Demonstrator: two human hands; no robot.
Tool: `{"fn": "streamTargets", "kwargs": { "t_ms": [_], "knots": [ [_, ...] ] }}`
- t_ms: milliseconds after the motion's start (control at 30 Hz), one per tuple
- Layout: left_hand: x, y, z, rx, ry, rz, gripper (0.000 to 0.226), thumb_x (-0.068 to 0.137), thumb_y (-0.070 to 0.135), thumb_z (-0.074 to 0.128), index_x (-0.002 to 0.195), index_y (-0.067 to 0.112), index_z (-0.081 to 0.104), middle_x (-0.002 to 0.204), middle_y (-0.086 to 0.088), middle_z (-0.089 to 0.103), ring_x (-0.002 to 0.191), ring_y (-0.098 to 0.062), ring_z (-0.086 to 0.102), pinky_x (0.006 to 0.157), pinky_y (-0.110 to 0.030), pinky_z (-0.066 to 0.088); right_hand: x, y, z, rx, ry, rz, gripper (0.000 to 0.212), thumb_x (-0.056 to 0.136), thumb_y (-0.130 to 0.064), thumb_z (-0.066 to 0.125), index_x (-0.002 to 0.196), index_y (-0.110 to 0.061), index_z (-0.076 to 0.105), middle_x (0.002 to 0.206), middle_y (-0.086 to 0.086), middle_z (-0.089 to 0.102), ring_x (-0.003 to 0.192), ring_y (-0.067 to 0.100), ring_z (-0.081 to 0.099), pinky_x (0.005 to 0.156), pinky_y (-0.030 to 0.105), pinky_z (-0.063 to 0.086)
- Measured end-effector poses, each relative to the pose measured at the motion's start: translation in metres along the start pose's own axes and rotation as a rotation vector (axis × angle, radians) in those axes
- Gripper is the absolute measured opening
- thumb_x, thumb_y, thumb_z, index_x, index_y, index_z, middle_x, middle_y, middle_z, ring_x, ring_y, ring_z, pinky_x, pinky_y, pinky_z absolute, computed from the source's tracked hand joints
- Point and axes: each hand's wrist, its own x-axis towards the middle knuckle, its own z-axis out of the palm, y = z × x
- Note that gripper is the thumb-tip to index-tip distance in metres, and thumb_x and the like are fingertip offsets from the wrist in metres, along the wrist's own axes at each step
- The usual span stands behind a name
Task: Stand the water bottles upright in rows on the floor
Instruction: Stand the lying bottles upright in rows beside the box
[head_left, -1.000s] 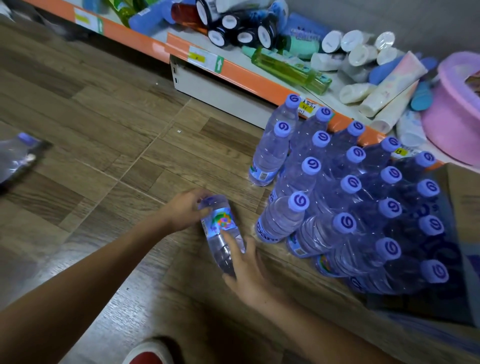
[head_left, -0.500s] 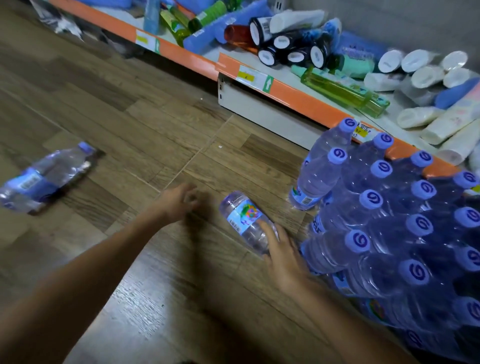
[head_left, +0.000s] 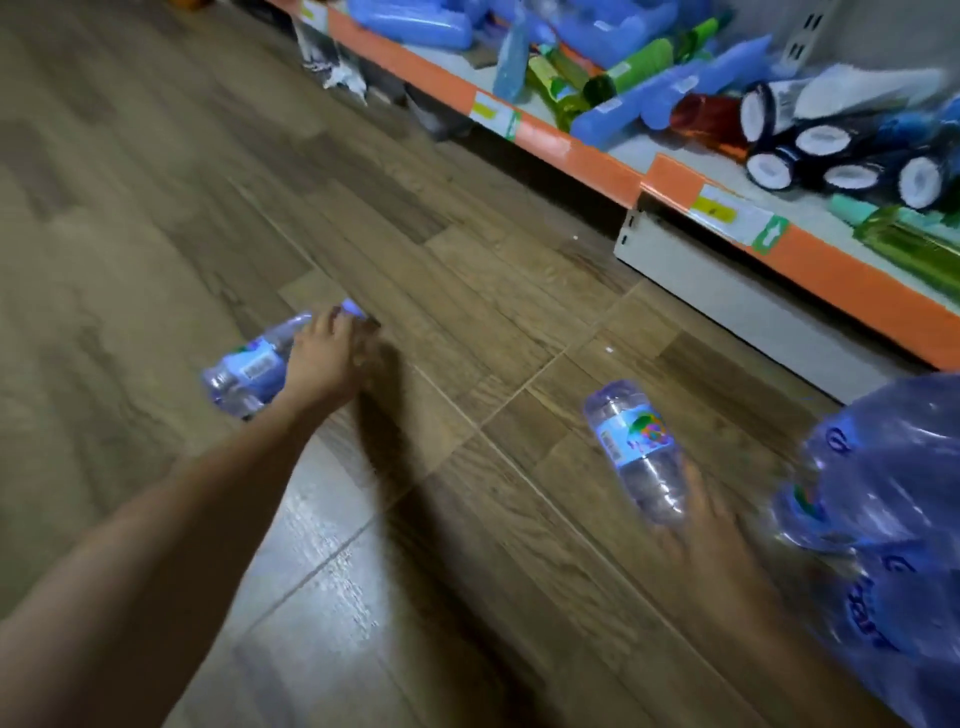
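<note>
A clear water bottle with a blue label (head_left: 249, 364) lies on its side on the wood floor at the left. My left hand (head_left: 327, 358) reaches out over its neck end, fingers curled around it near the purple cap. A second water bottle (head_left: 634, 447) lies tilted at the lower right with its base pointing away from me. My right hand (head_left: 711, 535), blurred, grips its cap end. The group of upright purple-capped bottles (head_left: 883, 493) stands at the right edge, blurred and only partly in view.
A low shop shelf with an orange front edge (head_left: 571, 145) runs along the back right, loaded with lying blue, green and black-and-white bottles. A grey kick plate (head_left: 727, 296) sits below it. Wood-pattern floor (head_left: 156, 182) stretches to the left.
My view has swung left. My left hand left the second bottle, reached out to the far lying bottle and closed over its neck. My right hand keeps hold of the second bottle.
</note>
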Motion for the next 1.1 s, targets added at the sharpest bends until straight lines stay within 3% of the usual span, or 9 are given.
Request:
{"fn": "streamTargets", "kwargs": {
  "t_ms": [133, 200, 333, 433, 500, 667, 800, 900, 1100],
  "knots": [
    [0.020, -0.024, -0.005, 0.020, 0.044, -0.073, 0.068, 0.078, 0.027, 0.067, 0.132, -0.001, 0.037, 0.142, -0.028, 0.033, 0.133, -0.039, 0.031, 0.108, -0.044, 0.025, 0.012, -0.001, -0.001, 0.083, -0.028, -0.008, 0.078, 0.078, -0.020, 0.070, 0.144, -0.028, 0.029, 0.130, 0.012, 0.056, 0.111, 0.028, 0.059, 0.092, 0.043, 0.043],
    [0.028, -0.030, -0.003, 0.026, 0.043, -0.085, 0.075, 0.077, 0.032, 0.068, 0.134, -0.001, 0.033, 0.143, -0.026, 0.035, 0.131, -0.039, 0.034, 0.107, -0.044, 0.026, 0.013, 0.000, -0.006, 0.170, -0.082, -0.029, 0.074, 0.070, -0.055, 0.066, 0.135, -0.055, 0.028, 0.117, -0.022, 0.061, 0.099, -0.017, 0.054, 0.090, 0.022, 0.041],
    [0.041, -0.027, 0.003, 0.137, -0.022, -0.155, 0.069, 0.082, 0.040, 0.059, 0.137, 0.010, 0.031, 0.131, -0.021, 0.052, 0.124, -0.037, 0.038, 0.098, -0.042, 0.031, 0.009, 0.005, -0.006, 0.056, -0.147, -0.072, 0.085, 0.079, -0.041, 0.066, 0.140, -0.057, 0.008, 0.105, -0.059, 0.038, 0.087, -0.034, 0.041, 0.074, -0.008, 0.033],
    [0.042, -0.021, 0.007, 0.297, -0.064, -0.080, 0.046, 0.085, 0.040, 0.053, 0.119, 0.011, 0.051, 0.119, -0.016, 0.061, 0.119, -0.034, 0.038, 0.094, -0.040, 0.032, 0.004, -0.005, -0.004, 0.019, -0.015, -0.093, 0.083, 0.076, -0.028, 0.075, 0.134, -0.055, 0.023, 0.118, -0.012, 0.064, 0.102, 0.004, 0.063, 0.092, 0.019, 0.043],
    [0.037, -0.014, 0.012, 0.304, -0.061, -0.009, 0.036, 0.085, 0.036, 0.052, 0.108, 0.009, 0.058, 0.116, -0.014, 0.061, 0.116, -0.035, 0.043, 0.092, -0.040, 0.037, -0.002, -0.013, -0.003, -0.104, 0.019, -0.125, 0.104, 0.076, -0.007, 0.072, 0.133, -0.061, 0.003, 0.106, 0.020, 0.063, 0.093, 0.033, 0.063, 0.087, 0.042, 0.046],
    [0.008, 0.029, 0.004, 0.131, -0.166, 0.207, 0.041, 0.078, 0.038, 0.063, 0.112, 0.016, 0.055, 0.116, -0.011, 0.058, 0.108, -0.035, 0.057, 0.082, -0.040, 0.046, -0.010, -0.017, -0.015, -0.051, 0.000, -0.136, 0.083, 0.086, -0.025, 0.061, 0.124, -0.071, 0.002, 0.108, 0.004, 0.057, 0.094, 0.026, 0.059, 0.085, 0.039, 0.047],
    [-0.019, 0.088, -0.014, -0.091, -0.173, 0.341, 0.044, 0.076, 0.037, 0.064, 0.115, 0.019, 0.054, 0.104, -0.012, 0.065, 0.100, -0.035, 0.060, 0.070, -0.029, 0.037, 0.002, -0.023, -0.041, 0.048, 0.126, -0.112, 0.052, 0.084, -0.020, 0.065, 0.131, -0.020, 0.042, 0.106, 0.014, 0.067, 0.098, 0.036, 0.063, 0.077, 0.031, 0.044],
    [-0.042, 0.131, -0.028, -0.497, -0.201, 0.373, 0.049, 0.069, 0.036, 0.070, 0.111, 0.014, 0.059, 0.087, -0.001, 0.061, 0.089, -0.022, 0.061, 0.062, -0.014, 0.037, 0.011, -0.039, -0.084, 0.061, 0.254, -0.143, 0.031, 0.084, -0.016, 0.065, 0.113, -0.012, 0.056, 0.091, 0.013, 0.067, 0.094, 0.037, 0.062, 0.070, 0.026, 0.035],
    [-0.104, 0.213, -0.023, -0.915, -0.364, 0.486, 0.044, 0.057, 0.050, 0.069, 0.095, 0.032, 0.059, 0.093, 0.011, 0.065, 0.090, -0.005, 0.058, 0.090, -0.028, 0.046, 0.014, -0.046, -0.168, -0.245, 0.088, -0.274, 0.026, 0.087, -0.020, 0.061, 0.112, -0.011, 0.059, 0.103, 0.016, 0.065, 0.100, 0.033, 0.057, 0.075, 0.031, 0.038]
  ]
}}
